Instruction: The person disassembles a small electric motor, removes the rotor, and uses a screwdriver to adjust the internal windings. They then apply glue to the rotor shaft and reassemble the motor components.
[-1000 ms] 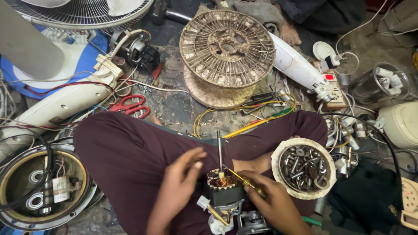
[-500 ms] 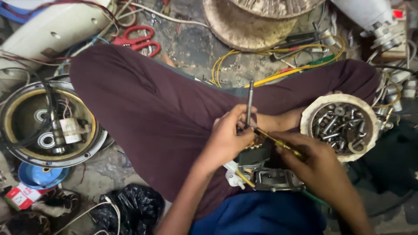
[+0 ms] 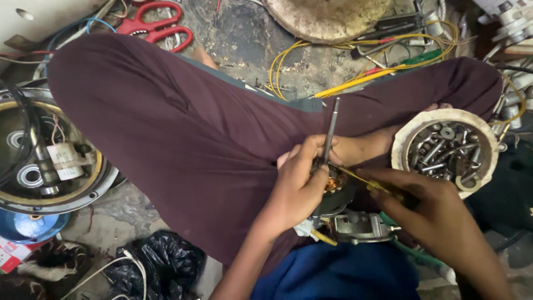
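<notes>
The person sits cross-legged on the floor in dark maroon trousers [image 3: 183,144], with a small motor [image 3: 338,194] resting in the lap. The left hand [image 3: 297,183] wraps around the top of the motor, fingers curled tight against its copper winding, right at the foot of the thin metal shaft [image 3: 331,125] that sticks up toward twelve o'clock. The right hand [image 3: 430,214] comes in from four o'clock, closed around the handle of a yellow screwdriver [image 3: 366,180]; the blade points toward ten o'clock and its tip meets the motor just beside the left fingers. Below the hands, at six o'clock from the motor, a grey metal bracket [image 3: 358,226] lies against the blue shirt [image 3: 338,275].

At three o'clock from the hands sits a round bowl [image 3: 408,128] full of screws and bolts. Yellow wires [image 3: 355,61] loop across the floor at twelve o'clock, past the knee. Red scissors [image 3: 158,28] lie far off at eleven o'clock. At nine o'clock, well apart, a round motor housing [image 3: 83,191] lies open, and a black plastic bag [image 3: 155,264] sits at seven o'clock.
</notes>
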